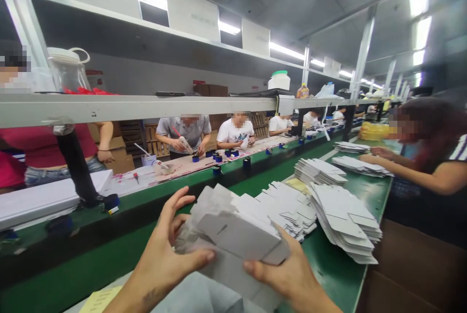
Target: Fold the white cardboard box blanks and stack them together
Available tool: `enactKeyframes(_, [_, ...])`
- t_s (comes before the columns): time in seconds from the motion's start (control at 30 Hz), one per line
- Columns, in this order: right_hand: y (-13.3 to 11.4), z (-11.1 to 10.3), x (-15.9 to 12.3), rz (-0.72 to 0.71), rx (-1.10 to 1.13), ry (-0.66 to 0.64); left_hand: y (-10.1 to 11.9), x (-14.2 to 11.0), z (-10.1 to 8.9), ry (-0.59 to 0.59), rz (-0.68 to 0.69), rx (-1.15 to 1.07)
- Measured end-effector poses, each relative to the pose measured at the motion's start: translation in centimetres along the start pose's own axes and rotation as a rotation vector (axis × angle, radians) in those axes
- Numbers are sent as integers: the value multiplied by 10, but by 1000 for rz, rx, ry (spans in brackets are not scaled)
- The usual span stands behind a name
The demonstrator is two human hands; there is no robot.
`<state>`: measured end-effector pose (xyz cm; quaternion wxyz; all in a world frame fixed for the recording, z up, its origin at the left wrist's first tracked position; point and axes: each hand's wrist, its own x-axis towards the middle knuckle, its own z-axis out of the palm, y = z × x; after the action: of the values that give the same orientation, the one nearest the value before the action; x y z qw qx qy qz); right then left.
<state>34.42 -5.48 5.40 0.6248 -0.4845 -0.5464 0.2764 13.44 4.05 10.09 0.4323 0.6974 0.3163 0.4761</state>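
Both my hands hold one white cardboard box (239,235), partly folded up, low in the middle of the view. My left hand (164,249) grips its left side, thumb on the front face and fingers spread behind it. My right hand (288,274) clasps the lower right corner, thumb across the front. Just behind the box lie fanned stacks of flat white box blanks (345,220) on the green bench top (339,274).
A green conveyor belt (109,254) runs along the left. Several seated people work on its far side; another person's arm (408,164) reaches over blanks at right. A metal shelf (146,106) carries a jar and bottles. A brown carton (419,274) stands at lower right.
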Motion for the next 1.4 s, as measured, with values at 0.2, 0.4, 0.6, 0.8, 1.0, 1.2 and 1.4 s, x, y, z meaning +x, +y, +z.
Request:
enactKeyframes(0.2, [3, 11, -15, 240, 113, 218, -27, -11, 37, -77, -232, -592])
enactKeyframes(0.4, [25, 35, -26, 335, 351, 50, -22, -30, 44, 1, -450, -544])
enactKeyframes(0.6, [13, 23, 10, 273, 381, 19, -19, -8, 36, 138, -347, -260])
enactKeyframes(0.8, [7, 12, 32, 271, 220, 7, -34, -1, 51, 139, -336, -300])
enactKeyframes(1.0, [-1, -17, 52, 270, 378, 3, -16, 30, 86, 103, -233, -365])
enactKeyframes(1.2, [-28, -97, 59, 196, 429, 331, -24, 66, 133, -169, -440, -580])
enactKeyframes(1.4, [-50, -167, 43, 165, 402, 649, -97, 79, 194, -13, -772, -324])
